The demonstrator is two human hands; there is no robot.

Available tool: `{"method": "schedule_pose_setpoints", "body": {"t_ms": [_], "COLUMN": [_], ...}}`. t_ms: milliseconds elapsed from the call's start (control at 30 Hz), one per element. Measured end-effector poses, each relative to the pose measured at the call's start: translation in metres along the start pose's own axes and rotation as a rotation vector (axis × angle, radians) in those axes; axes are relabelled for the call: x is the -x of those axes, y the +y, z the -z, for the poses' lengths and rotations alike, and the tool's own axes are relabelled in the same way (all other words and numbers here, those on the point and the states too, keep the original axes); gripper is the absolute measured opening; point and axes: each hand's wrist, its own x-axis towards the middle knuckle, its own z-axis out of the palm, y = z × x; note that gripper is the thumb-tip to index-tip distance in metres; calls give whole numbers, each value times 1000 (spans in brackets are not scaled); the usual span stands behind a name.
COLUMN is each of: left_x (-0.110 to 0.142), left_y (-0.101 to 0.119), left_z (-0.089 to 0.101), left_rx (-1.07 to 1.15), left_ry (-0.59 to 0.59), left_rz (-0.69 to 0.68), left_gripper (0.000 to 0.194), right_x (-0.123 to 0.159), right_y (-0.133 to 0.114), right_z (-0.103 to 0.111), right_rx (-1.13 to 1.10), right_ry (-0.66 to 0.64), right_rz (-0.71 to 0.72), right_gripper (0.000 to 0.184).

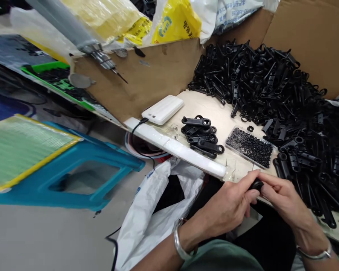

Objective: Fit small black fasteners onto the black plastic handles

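Note:
Near the table's front edge, my left hand (pixel 233 201) and my right hand (pixel 285 199) meet around a small black plastic part (pixel 256 184). Fingers of both hands are closed on it, covering most of its shape. Just beyond them lies a shallow clear tray (pixel 248 156) filled with tiny dark pieces too small to name. To its left, several black plastic arms with ringed ends (pixel 202 135) are stacked loosely. A large heap of similar black plastic arms (pixel 251 75) covers the back and right of the table.
An electric screwdriver (pixel 101 56) hangs at upper left, its bit pointing down. A white power bank (pixel 163 109) with a cable sits by a cardboard wall (pixel 147 79). Below the edge are a white sack (pixel 147 214) and a blue stool (pixel 73 169).

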Motion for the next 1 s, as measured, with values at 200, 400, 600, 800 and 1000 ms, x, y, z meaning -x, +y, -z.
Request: {"method": "schedule_pose_setpoints", "body": {"t_ms": [200, 400, 600, 800, 1000], "left_x": [-1, -14, -36, -55, -78], "left_y": [-9, 3, -3, -12, 11], "left_z": [4, 34, 74, 98, 103], "left_rx": [-83, -549, -1122, -1360, -1334], "left_ry": [107, 331, 402, 323, 264], "left_rz": [27, -97, -123, -56, -74], "left_gripper": [47, 36, 44, 44, 24], "right_x": [-11, -45, -116, -178, -198], "right_y": [-5, -25, -24, -12, 4], "right_z": [-32, -18, 35, 52, 54], "right_rx": [80, 187, 803, 1147, 1046], "right_ry": [196, 72, 169, 162, 153], "right_rz": [70, 188, 101, -193, -211], "right_gripper": [26, 29, 34, 34, 30]}}
